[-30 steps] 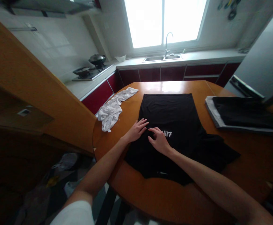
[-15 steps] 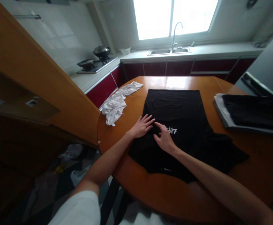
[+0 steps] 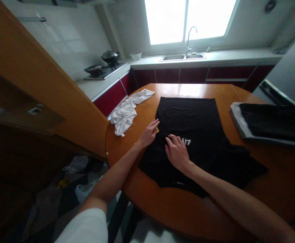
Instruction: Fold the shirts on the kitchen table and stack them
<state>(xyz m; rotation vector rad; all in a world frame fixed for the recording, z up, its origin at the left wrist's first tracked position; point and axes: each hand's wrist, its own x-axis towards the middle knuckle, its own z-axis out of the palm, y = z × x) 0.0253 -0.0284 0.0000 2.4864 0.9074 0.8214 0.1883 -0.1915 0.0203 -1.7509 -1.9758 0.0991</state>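
A black T-shirt (image 3: 190, 118) lies spread flat on the wooden table (image 3: 147, 206), with white lettering near its middle. My left hand (image 3: 148, 134) rests at the shirt's left edge, its fingers stretched out over the cloth. A small yellow patch (image 3: 157, 130) shows beside those fingers; I cannot make out what it is. On the shirt just left of the lettering is my right hand (image 3: 177, 152), fingers bent and slightly apart, touching or just above the fabric. It covers part of the lettering. The sleeve on the right lies bunched.
A crumpled white cloth (image 3: 124, 116) lies on the table's left side. Folded dark and grey fabric (image 3: 271, 121) sits at the right. Beyond the table are a sink (image 3: 174, 57) and a stove with pans (image 3: 94, 69). Bags (image 3: 83, 192) lie on the floor at left.
My left hand has shifted left and slightly up to the shirt's edge, its fingers drawn closer together. The fingers of my right hand have curled down more. The yellow patch has come into sight.
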